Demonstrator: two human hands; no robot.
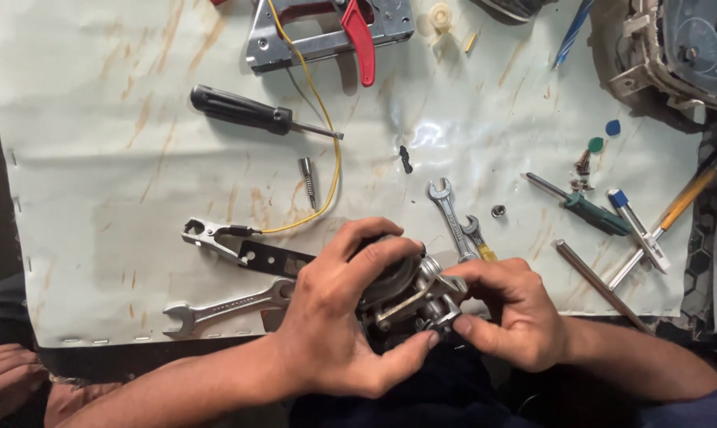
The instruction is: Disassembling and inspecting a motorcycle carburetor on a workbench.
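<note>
I see a small metal carburetor-like part (410, 297), silver-grey cast body with a dark round cap and a brass-coloured lever, held at the near edge of the bench (97, 198). My left hand (334, 317) wraps closed around its dark top; my right hand (509, 309) pinches its lower metal end with thumb and fingers. Two open-ended spanners (457, 226) lie just behind it

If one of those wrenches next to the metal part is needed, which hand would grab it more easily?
Probably the right hand. The two small wrenches lie just above its fingers, and it only pinches the metal part at the edge. The left hand wraps around the part, supporting it.
</note>
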